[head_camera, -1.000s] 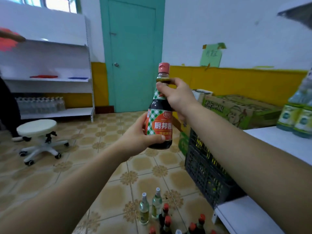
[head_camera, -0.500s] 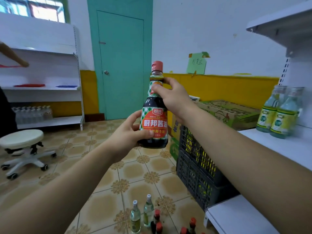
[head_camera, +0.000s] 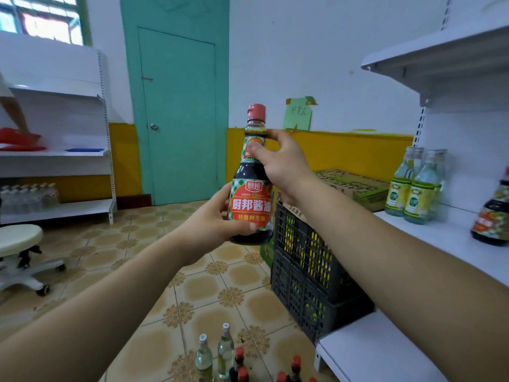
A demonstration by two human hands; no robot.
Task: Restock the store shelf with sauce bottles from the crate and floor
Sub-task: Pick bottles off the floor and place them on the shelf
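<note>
Above the tiled floor [head_camera: 209, 288], beside the black crate [head_camera: 308, 271], a soy sauce bottle [head_camera: 252, 194] is upright in mid-air: left hand [head_camera: 212, 224] fingers clamped round its base, right hand [head_camera: 278, 158] fingers pinching its neck. Shelf [head_camera: 440, 230] at right holds green-label bottles [head_camera: 413, 186].

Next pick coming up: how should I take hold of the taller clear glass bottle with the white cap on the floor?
Grip the clear glass bottle by its slim neck, from above. It stands upright, and other bottles crowd its body.
</note>
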